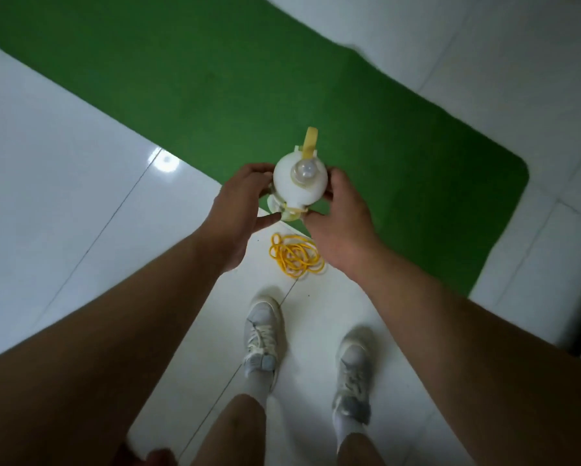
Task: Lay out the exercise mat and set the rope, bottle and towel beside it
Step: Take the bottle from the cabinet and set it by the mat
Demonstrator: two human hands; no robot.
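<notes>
Forearms [114, 331]: both bare, reaching forward from the lower corners.
Left hand [238, 210]: fingers [260, 169] curled round the bottle's left side, grasping it.
Right hand [341, 223]: fingers [333, 174] wrapped on the bottle's right side, grasping it too.
Bottle [299, 186]: white with a yellow strap, held upright in the air over the mat's near edge.
Rope [296, 255]: yellow, loosely coiled on the floor [63, 179], just beside the mat.
Mat [215, 79]: green, lying flat on the white tiled floor.
Shoes [264, 334]: pale trainers, near the rope.

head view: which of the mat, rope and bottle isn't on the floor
The white plastic bottle with a yellow strap: left hand and right hand hold it up; the green exercise mat lies flat and the coiled yellow rope sits on white tiles.
</notes>
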